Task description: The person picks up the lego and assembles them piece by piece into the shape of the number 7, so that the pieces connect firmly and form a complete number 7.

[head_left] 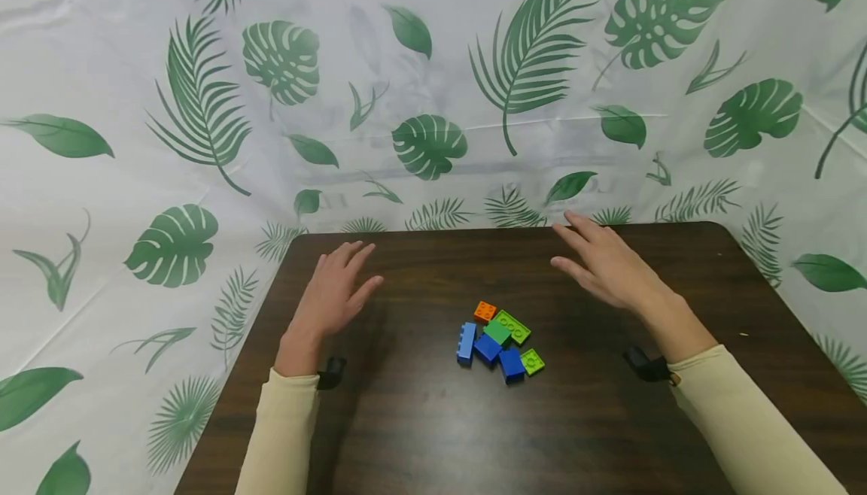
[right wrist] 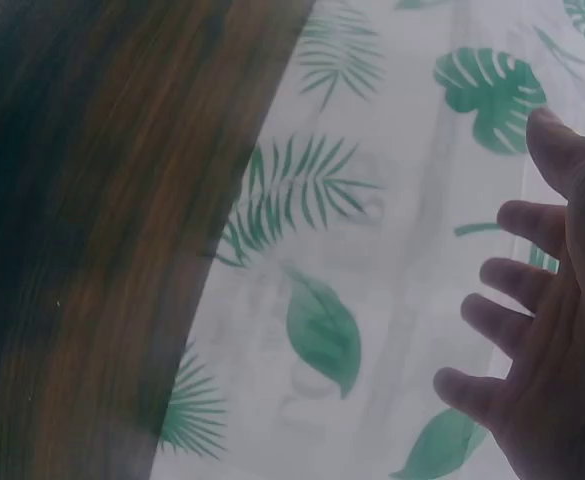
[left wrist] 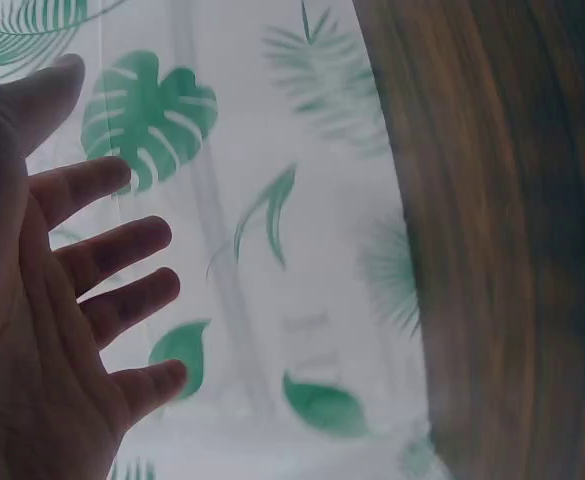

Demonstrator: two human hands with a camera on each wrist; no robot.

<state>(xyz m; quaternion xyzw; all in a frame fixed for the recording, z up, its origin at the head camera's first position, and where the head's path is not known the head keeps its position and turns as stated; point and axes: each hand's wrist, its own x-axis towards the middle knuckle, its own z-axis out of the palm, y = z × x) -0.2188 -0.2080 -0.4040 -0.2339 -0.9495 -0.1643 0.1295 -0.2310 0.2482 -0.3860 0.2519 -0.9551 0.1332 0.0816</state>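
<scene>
Several toy building bricks lie in a loose cluster on the dark wooden table. Among them are an orange brick, a light blue brick, a green brick and a longer lime brick. Two darker blue bricks sit at the near side, beside a small square lime brick. My left hand is held over the table left of the cluster, fingers spread and holding nothing. On the other side, my right hand is raised likewise, its fingers extended and nothing in them.
The dark wood table has rounded far corners. A white sheet printed with green leaves hangs behind it and along the sides. Each wrist carries a black strap-like device, the left one and the right one.
</scene>
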